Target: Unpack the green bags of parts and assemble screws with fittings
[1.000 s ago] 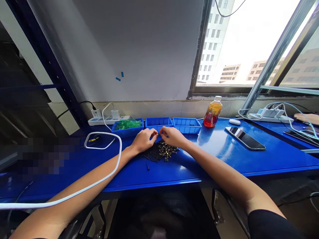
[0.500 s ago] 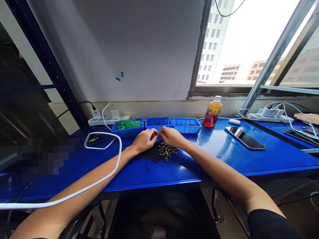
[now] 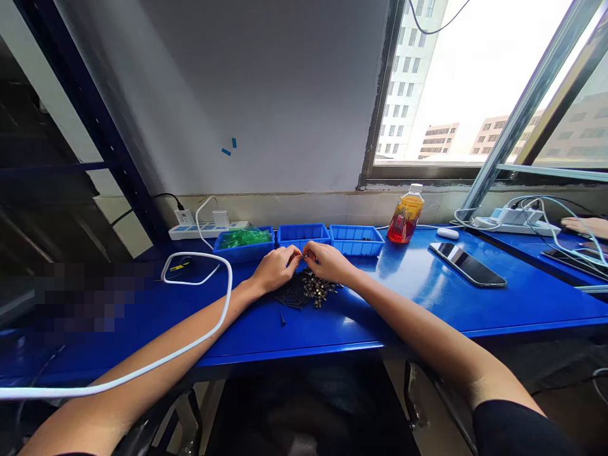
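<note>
Over a small pile, my left hand (image 3: 274, 268) and my right hand (image 3: 327, 261) meet, each in a pinch. Between the fingertips shows a tiny dark piece, a screw by its look, though most of it is hidden. Both hands seem closed on it. Below them lie dark screws (image 3: 292, 296) on the left side of the heap and shiny brass-coloured metal fittings (image 3: 319, 289) on the right. One loose screw (image 3: 283, 319) rests nearer the front edge of the blue table (image 3: 313, 339).
Behind the hands stand a blue bin with green plastic pieces (image 3: 244, 237), a middle blue bin (image 3: 304, 240) and a right blue bin (image 3: 357, 248) holding a few dark bits. A drink bottle (image 3: 405, 215), phone (image 3: 468, 265) and white cable (image 3: 230, 285) are around; another person's hand (image 3: 586, 225) is far right.
The fingertips of my two hands have drawn slightly apart, and a bit more of the small dark piece shows between them. The pile and bins look the same.
</note>
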### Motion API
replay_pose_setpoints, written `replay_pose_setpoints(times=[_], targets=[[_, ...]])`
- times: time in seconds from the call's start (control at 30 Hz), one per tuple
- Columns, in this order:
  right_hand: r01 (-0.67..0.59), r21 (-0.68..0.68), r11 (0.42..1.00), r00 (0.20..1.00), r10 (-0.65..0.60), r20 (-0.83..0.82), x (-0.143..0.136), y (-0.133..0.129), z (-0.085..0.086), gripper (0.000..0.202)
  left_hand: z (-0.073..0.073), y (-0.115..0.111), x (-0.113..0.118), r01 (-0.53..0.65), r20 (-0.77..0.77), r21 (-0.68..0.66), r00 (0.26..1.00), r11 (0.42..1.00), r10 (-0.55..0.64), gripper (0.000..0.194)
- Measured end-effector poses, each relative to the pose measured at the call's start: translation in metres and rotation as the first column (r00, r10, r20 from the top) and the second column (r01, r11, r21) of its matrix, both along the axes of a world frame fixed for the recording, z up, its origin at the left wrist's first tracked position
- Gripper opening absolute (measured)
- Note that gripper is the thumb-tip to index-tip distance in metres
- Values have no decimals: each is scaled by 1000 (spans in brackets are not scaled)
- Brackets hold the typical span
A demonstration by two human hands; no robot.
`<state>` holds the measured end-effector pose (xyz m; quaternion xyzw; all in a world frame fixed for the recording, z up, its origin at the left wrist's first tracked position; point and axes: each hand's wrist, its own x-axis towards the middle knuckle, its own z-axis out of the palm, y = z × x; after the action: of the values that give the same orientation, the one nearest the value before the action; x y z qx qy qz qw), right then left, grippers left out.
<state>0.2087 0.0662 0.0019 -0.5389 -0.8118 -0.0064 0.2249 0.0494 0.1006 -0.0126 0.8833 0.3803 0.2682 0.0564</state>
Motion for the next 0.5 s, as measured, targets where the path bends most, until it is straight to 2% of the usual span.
replay_pose_setpoints(times=[0.3,0.4,0.5], targets=[[-18,72,997,999,20,-33,4,2,2,11,0,0,0,20,-12,-12,1000,1000,-20,28],[3,184,983,996,12,-83,14,4,11,14,0,0,1,14,-15,-10,1000,1000,-15,28],[74,357,931,980,-2,-199,32,7,23,14,0,0,1,13,-25,-3,1000,1000,-13,26]])
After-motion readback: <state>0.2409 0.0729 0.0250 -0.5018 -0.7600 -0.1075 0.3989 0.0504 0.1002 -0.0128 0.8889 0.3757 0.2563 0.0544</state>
